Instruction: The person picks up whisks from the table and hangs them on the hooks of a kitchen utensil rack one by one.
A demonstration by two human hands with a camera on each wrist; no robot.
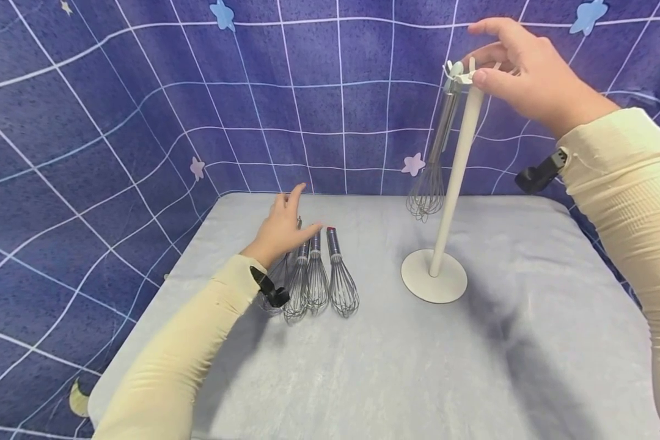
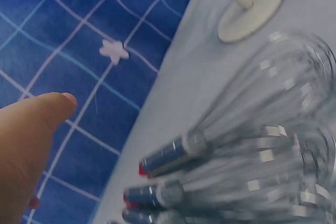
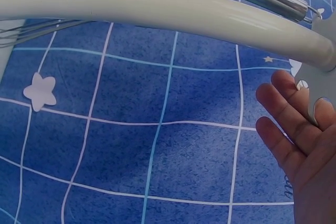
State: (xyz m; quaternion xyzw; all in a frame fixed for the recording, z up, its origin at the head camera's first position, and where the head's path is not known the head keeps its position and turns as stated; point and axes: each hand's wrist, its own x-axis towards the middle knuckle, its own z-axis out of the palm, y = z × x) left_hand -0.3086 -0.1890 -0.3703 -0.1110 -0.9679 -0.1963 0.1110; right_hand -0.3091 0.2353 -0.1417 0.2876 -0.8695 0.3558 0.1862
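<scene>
My right hand [image 1: 533,70] is at the top of a cream stand [image 1: 458,177], pinching the edge of its hooked top with the thumb. In the right wrist view its other fingers [image 3: 281,140] spread below the hooked plate [image 3: 325,51]. A metal whisk [image 1: 428,189] hangs from a hook, wires down, left of the pole. My left hand [image 1: 280,229] is over several whisks [image 1: 342,281] lying on the table, its fingers apart and holding nothing. It partly covers the leftmost whisk. The whisks' handles point to the back and their wire loops to the front.
The stand's round base [image 1: 418,278] rests on the pale cloth-covered table [image 1: 385,366]. A blue gridded curtain [image 1: 330,104] with star shapes hangs along the back and left. A black strap [image 1: 269,287] is on the left wrist, and another black device [image 1: 541,174] on the right.
</scene>
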